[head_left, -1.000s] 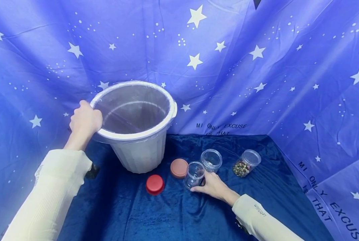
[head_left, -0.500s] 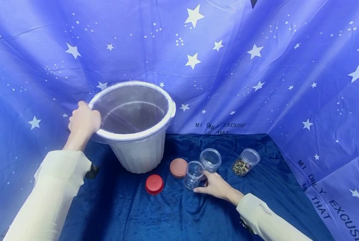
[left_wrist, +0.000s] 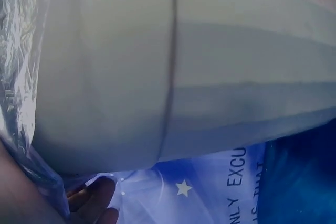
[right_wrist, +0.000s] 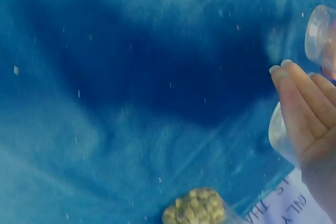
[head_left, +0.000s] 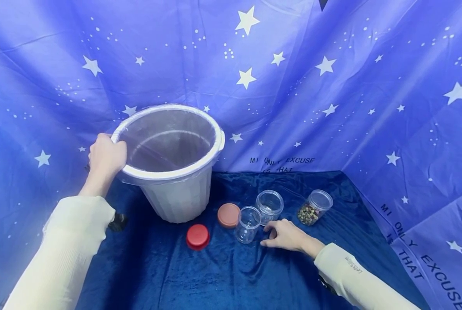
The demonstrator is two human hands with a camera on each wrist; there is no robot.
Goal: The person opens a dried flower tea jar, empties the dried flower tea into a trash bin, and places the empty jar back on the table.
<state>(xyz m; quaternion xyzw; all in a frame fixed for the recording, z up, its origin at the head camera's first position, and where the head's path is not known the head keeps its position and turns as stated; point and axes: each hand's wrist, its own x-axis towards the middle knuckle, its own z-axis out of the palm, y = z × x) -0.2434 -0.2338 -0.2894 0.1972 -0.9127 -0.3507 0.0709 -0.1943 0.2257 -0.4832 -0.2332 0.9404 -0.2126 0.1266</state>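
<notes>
The left hand is curled over the rim of a white plastic bucket at its left side, w/ the rim gripped; the bucket is round, tapered toward the base, faintly ribbed down the wall, and lined w/ a thin clear plastic bag folded over the lip. In the left wrist view the crinkled bag film is seen against the smooth grey-white wall, a fingertip just below. The bucket stands upright at the back left of a dark blue velvety cloth. The right hand is rested on the cloth, fingers loosely bent and slightly spread, nothing held; it lies just beside a small clear cylindrical jar, apart from it by a narrow gap. A 2nd clear empty jar stands just behind, near the fingertips. A 3rd jar, filled approx. halfway w/ small mixed beads or beans, is tilted to the right of the hand. Two round lids lie flat left of the jars: a glossy red lid in front, a matte terracotta lid touching or nearly touching the nearest jar. The scene is enclosed by a smooth, creased blue backdrop printed w/ white stars and black lettering. Both arms are covered by cream ribbed sleeves.
</notes>
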